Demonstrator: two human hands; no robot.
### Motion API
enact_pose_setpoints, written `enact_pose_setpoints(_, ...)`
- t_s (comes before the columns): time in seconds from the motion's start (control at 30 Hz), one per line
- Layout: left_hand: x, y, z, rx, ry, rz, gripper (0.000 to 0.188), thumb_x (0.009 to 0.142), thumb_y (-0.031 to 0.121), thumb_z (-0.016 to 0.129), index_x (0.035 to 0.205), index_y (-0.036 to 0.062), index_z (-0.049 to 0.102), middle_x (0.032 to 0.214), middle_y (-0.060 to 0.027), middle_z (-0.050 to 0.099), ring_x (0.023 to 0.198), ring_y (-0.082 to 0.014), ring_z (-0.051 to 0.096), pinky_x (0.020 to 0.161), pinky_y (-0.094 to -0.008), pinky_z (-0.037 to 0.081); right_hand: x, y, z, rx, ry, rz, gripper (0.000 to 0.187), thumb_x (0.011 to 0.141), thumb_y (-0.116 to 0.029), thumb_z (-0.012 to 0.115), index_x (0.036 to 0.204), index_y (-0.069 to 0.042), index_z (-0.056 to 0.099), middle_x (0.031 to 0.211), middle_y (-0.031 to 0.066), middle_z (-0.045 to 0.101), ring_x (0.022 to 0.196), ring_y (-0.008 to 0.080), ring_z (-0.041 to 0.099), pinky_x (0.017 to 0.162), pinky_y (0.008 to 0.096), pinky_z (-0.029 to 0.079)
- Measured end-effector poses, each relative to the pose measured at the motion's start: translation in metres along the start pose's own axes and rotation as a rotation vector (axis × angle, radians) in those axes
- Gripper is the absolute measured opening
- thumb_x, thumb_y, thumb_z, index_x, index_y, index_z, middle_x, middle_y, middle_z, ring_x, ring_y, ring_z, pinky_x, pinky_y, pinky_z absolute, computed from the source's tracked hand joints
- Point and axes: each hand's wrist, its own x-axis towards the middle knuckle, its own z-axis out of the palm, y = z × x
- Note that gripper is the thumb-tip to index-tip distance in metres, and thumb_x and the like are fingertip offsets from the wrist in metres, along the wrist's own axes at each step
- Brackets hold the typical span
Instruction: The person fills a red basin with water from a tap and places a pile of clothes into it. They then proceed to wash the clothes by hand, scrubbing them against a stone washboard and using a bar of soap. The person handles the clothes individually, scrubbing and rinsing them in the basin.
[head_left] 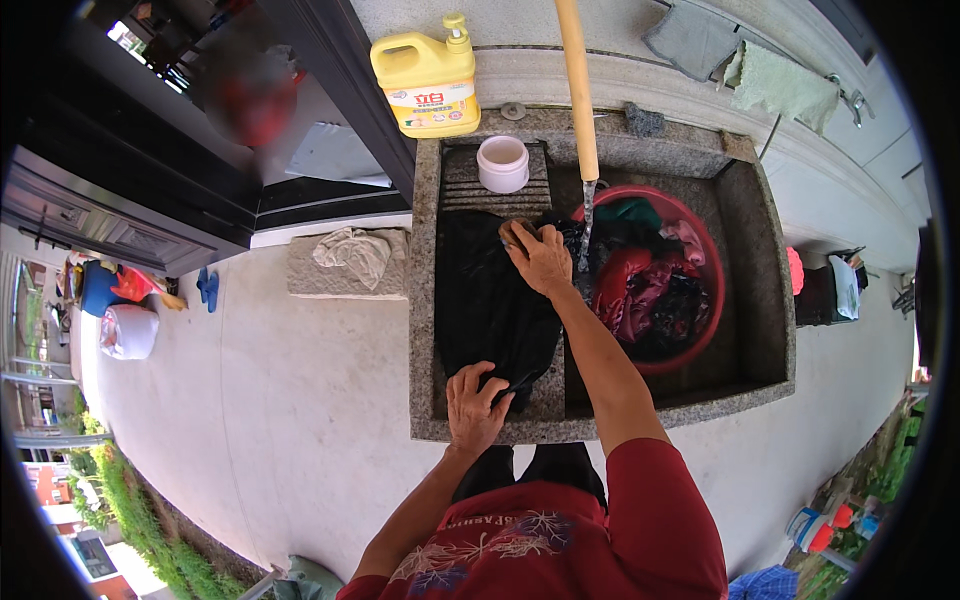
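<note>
Stone sink (423, 300): blk, creased cloth (490, 290)

At upper centre, the yellow tube (577, 90) and its falling water (587, 222) block a sideways pass from the pale cup (503, 180) to the red basin (717, 270). Mid-frame, the right forearm (605, 360) bars the low crossing. Right of the basin, a hand could reach down inside the sink (680, 409); at lower centre, another gap lies between the left hand (472, 410) and that forearm.
</note>
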Motion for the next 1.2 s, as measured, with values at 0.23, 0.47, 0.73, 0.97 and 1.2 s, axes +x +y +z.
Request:
enact_pose_setpoints(0.23, -0.007, -0.010, -0.003, 0.059, -0.154, 0.015, 0.024, 0.070, 0.012, 0.075, 0.088, 0.0132, 0.058, 0.125, -0.0056, 0.055, 0.122, -0.0296, 0.046, 0.098, -0.0506, 0.030, -0.125, -0.038, -0.055, 0.064, -0.183, -0.487, 0.051, 0.080, -0.031, 0.066, 0.129, -0.024, 0.052, 0.106, 0.0132, 0.046, 0.094, 0.0309, 0.051, 0.073, 0.0417, 0.048)
enact_pose_setpoints(0.47, 0.008, 0.021, 0.012, -0.002, -0.195, 0.085, 0.022, 0.072, 0.010, 0.073, 0.084, 0.0117, 0.055, 0.118, -0.0029, 0.063, 0.112, -0.0282, 0.055, 0.094, -0.0506, 0.034, -0.015, 0.000, -0.009, -0.164, 0.292, -0.134, 0.051, 0.082, -0.034, 0.063, 0.129, -0.018, 0.050, 0.102, 0.0166, 0.048, 0.087, 0.0339, 0.051, 0.069, 0.0445, 0.046)
enact_pose_setpoints(0.73, 0.005, 0.023, 0.004, -0.141, -0.193, -0.143, 0.037, 0.073, 0.022, 0.076, 0.103, 0.0104, 0.057, 0.128, -0.0080, 0.055, 0.118, -0.0292, 0.051, 0.093, -0.0467, 0.037, -0.063, 0.132, 0.017, -0.334, 0.144, 0.330, 0.060, 0.082, -0.029, 0.067, 0.136, -0.024, 0.040, 0.113, 0.0207, 0.044, 0.092, 0.0407, 0.054, 0.075, 0.0464, 0.053)
enact_pose_setpoints(0.97, 0.026, 0.027, 0.024, 0.149, -0.479, 0.010, 0.052, 0.090, 0.039, 0.053, 0.136, 0.0158, 0.044, 0.143, -0.0132, 0.039, 0.133, -0.0344, 0.034, 0.101, -0.0640, 0.027, -0.056, 0.162, -0.018, 0.772, 0.057, 0.251, 0.041, 0.092, -0.029, 0.056, 0.125, -0.006, 0.056, 0.108, 0.0171, 0.054, 0.084, 0.0264, 0.054, 0.075, 0.0349, 0.045)
enact_pose_setpoints(1.2, 0.025, 0.049, 0.030, 0.207, -0.706, 0.150, 0.051, 0.087, 0.033, 0.057, 0.134, 0.0167, 0.046, 0.140, -0.0086, 0.041, 0.132, -0.0277, 0.035, 0.099, -0.0659, 0.026, -0.098, -0.016, -0.057, 0.110, -0.362, -0.707, 0.053, 0.079, -0.039, 0.068, 0.130, -0.031, 0.053, 0.115, 0.0125, 0.046, 0.095, 0.0287, 0.050, 0.078, 0.0400, 0.043)
